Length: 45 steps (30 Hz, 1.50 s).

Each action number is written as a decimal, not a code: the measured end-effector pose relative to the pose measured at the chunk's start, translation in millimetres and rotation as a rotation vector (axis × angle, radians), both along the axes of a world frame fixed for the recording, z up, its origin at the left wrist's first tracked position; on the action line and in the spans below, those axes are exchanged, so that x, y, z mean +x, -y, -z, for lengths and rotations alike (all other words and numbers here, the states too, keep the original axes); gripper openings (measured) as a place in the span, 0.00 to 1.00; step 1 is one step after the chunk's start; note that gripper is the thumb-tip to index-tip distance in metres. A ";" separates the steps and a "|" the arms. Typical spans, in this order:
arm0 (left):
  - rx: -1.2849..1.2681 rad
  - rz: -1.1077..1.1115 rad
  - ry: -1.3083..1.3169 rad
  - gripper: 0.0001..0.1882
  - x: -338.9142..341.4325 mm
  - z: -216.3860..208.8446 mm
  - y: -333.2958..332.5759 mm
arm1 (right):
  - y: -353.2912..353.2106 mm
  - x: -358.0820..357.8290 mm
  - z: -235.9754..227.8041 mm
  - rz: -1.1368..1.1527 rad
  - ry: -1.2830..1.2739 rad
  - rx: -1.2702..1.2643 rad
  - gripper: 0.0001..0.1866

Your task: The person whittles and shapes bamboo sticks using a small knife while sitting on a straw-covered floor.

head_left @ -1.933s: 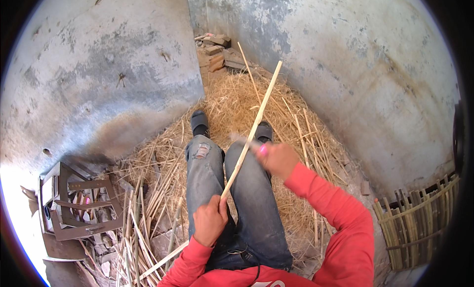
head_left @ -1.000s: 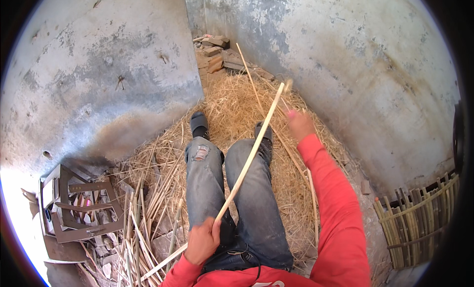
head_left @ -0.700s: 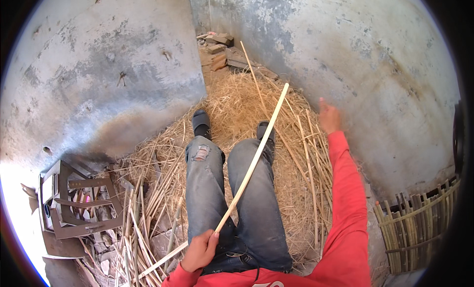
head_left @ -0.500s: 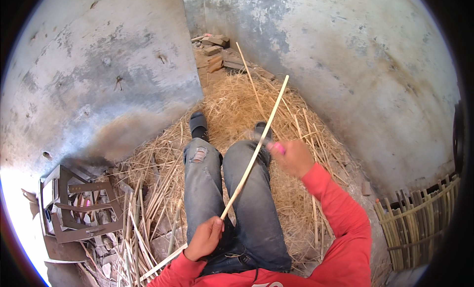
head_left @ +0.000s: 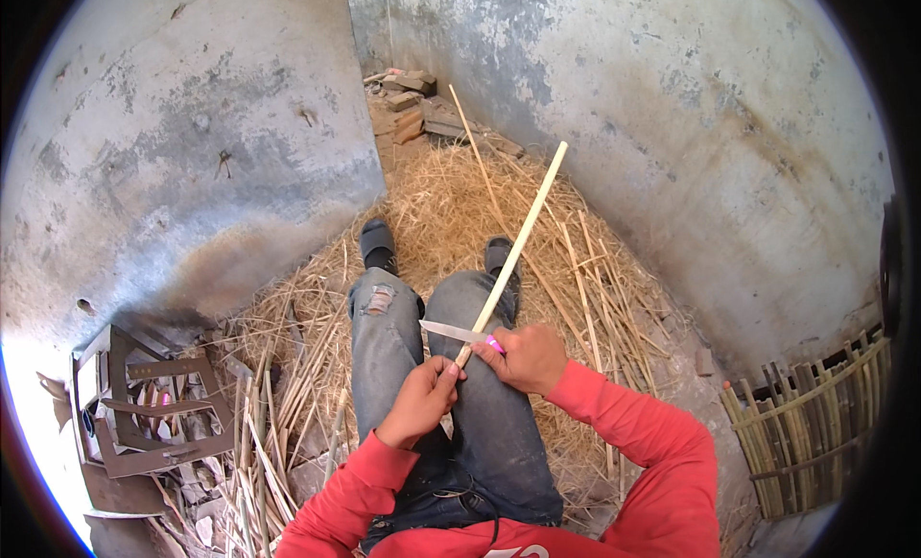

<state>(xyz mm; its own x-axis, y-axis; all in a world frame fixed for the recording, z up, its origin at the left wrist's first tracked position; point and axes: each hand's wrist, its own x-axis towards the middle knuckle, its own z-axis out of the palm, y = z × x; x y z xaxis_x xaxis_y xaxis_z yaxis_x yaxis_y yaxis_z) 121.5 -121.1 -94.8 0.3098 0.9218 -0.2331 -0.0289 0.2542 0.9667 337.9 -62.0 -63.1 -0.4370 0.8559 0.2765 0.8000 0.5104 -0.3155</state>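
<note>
- My left hand point(head_left: 419, 402) has come up and away from my lap since half a second ago, and now sits over the gap between my thighs.
- The knife point(head_left: 451, 331), a blur then, shows sharply now, its blade pointing left.
- My right hand point(head_left: 531, 358) has drawn down and inward, so that my two hands are almost together.
- My left fingers and thumb grip the pale stick point(head_left: 523, 232) near its lower end.
- From there the stick slants up and to the right, past my right knee point(head_left: 456, 313), its far tip toward the right wall point(head_left: 691, 155).
- The blade lies across it just above my left fingertips; I cannot tell how deep the edge sits.
- My right hand is closed round the knife's pink handle, just right of the stick.
- At the floor's left edge, a brown frame point(head_left: 168, 452) stands beside loose sticks point(head_left: 254, 472).
- Straw point(head_left: 436, 193) covers the floor up to the far corner, where bricks point(head_left: 408, 83) lie heaped.
- The stick's upper length extends freely over the straw, well apart from the slatted panel point(head_left: 815, 433) by the floor's right edge.
</note>
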 end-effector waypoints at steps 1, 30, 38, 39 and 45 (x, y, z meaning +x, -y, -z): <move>-0.103 0.010 0.096 0.16 -0.4 -6.5 -2.0 | 0.7 0.5 0.6 -0.005 0.005 0.002 0.33; -0.571 0.027 0.181 0.21 -88.9 -1.6 169.4 | -165.1 179.1 25.8 0.727 -0.045 0.136 0.37; -0.446 -0.040 0.305 0.17 -31.4 -11.3 82.8 | -69.6 47.4 -25.6 0.249 -0.353 0.017 0.25; -0.440 -0.031 0.324 0.16 -22.9 -11.8 66.6 | -53.4 33.8 -30.6 0.176 -0.350 0.014 0.25; -0.377 0.022 0.327 0.14 2.8 -12.4 16.4 | 8.5 12.7 -14.3 -0.016 -0.087 -0.136 0.26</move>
<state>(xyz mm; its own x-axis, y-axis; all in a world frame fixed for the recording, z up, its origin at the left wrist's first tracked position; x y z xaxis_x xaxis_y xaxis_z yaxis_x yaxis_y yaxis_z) 124.3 -137.5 -82.4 0.4409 0.7846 -0.4360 -0.3063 0.5881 0.7485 350.6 -70.5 -48.9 -0.4307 0.8810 0.1956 0.7585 0.4708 -0.4506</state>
